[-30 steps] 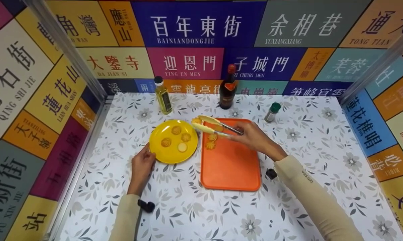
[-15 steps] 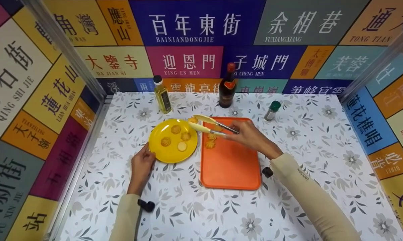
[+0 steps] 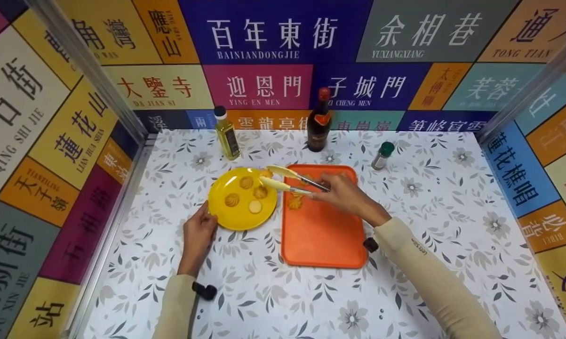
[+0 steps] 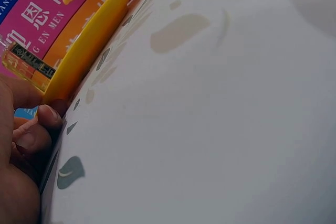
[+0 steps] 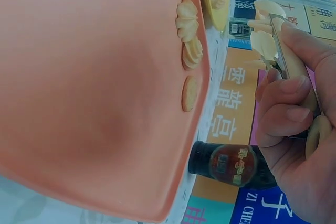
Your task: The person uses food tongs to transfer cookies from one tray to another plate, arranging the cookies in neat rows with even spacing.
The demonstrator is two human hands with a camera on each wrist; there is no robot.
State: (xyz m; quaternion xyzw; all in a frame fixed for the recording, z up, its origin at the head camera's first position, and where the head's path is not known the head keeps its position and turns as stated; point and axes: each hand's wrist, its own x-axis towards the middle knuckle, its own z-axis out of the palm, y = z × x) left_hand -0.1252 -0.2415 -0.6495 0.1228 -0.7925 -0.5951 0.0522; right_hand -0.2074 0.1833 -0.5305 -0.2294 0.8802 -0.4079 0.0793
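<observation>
My left hand (image 3: 200, 230) pinches the near-left rim of a round yellow plate (image 3: 228, 219); in the left wrist view its fingers (image 4: 48, 116) sit at the plate's edge. Several swirled cookies (image 3: 232, 200) lie on the plate, with one flat, pale cookie (image 3: 255, 206) among them. My right hand (image 3: 346, 190) grips metal tongs (image 3: 318, 181) with cream tips, which reach over the plate's right side. Between the spread tips shows another cookie (image 3: 266, 174). The tongs pass above the orange tray (image 3: 325, 235), where three cookies (image 5: 189, 93) line one edge.
Behind the plate stands an oil bottle (image 3: 227, 136) with a black cap. A dark bottle (image 3: 318, 127) with a red top is behind the tray, and a small green-capped jar (image 3: 383, 156) stands to the right. Printed wall panels (image 3: 259, 87) enclose the flowered table (image 3: 245, 292).
My right hand has moved left with the tongs, bringing a cookie from the gap beside the tray over the plate. The tongs' tips have spread wider. My left hand stays at the plate's rim.
</observation>
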